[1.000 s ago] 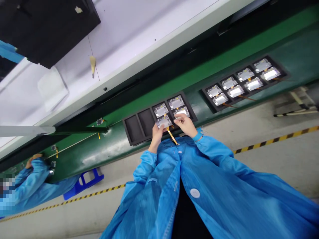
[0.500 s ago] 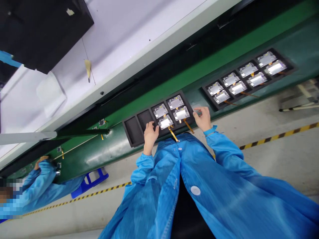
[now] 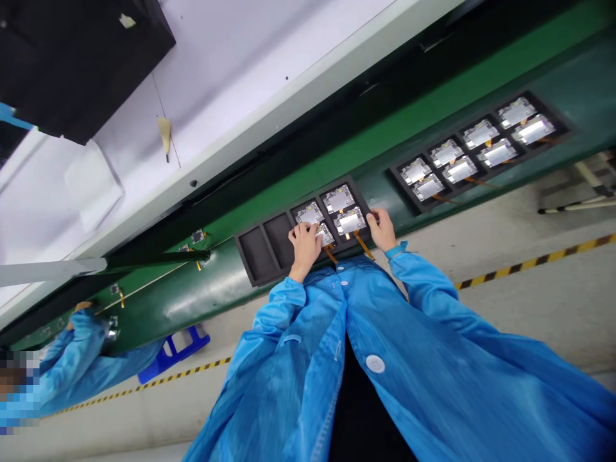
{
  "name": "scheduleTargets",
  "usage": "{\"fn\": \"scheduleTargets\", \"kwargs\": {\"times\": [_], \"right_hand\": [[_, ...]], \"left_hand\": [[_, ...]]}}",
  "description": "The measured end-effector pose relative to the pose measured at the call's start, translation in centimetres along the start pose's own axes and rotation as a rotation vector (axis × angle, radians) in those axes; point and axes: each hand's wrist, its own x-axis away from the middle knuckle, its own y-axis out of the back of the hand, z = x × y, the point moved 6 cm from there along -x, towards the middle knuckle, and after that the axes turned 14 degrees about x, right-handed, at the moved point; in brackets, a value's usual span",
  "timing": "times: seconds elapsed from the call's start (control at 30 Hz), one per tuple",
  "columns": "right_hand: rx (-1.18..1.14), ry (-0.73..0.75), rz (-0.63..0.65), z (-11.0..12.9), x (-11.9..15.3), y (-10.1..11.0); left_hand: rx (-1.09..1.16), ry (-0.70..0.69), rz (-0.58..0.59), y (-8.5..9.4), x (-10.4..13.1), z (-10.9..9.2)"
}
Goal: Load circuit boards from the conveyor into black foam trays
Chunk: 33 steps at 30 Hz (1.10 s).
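Head view: dark tray (image 3: 258, 254) lies lengthwise before the wearer, long axis rising to the right in frame. Circuit board (image 3: 327, 236) sits in its third compartment from the left, in the half closer to the wearer, partly covered. Left hand (image 3: 305, 247) is the nearer one: fingers bent over the board's left part, so the board lies just under them and off to their right. Grip there: fingers curled; pinching, pressing or only hovering, cannot tell. Right hand (image 3: 382, 230) at the tray's right end, thumb and fingers half curled by the rim; looks like contact, firmness cannot be told. Second board (image 3: 350, 221) lies between the hands. Covered board's long axis seems to run with the tray's, judging by the exposed part; its orange ribbon (image 3: 330, 255) points back towards the blue coat (image 3: 289, 372)
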Motion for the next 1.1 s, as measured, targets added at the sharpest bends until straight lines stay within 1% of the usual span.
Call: {"fn": "scheduleTargets", "kwargs": {"times": [0.13,0.33,0.4,0.57,0.77,1.0,1.07,1.1], "right_hand": [[0.001,0.003,-0.013,0.1,0.1,0.0],[0.008,-0.008,-0.029,0.2,0.0,-0.1],[0.010,-0.008,-0.034,0.1,-0.1,-0.1],[0.018,-0.007,-0.036,0.2,-0.1,0.0],[0.041,0.003,-0.038,0.4,0.0,0.2],[0.055,0.014,-0.051,0.0,0.2,0.3],[0.050,0.015,-0.041,-0.2,0.2,0.4],[0.048,0.016,-0.032,-0.2,0.2,0.4]], "left_hand": [[-0.010,0.035,-0.021,-0.2,0.5,0.0],[0.000,0.032,-0.009,-0.2,0.7,0.4],[0.014,-0.010,0.010,-0.2,0.7,0.4],[0.028,-0.158,0.142,-0.8,0.7,0.4],[-0.004,-0.216,0.201,-1.1,0.6,0.5],[0.023,-0.230,0.187,-1.8,0.7,-0.1],[0.077,-0.204,0.154,-1.6,1.1,0.0],[0.113,-0.173,0.115,-1.2,1.5,0.3]]}}
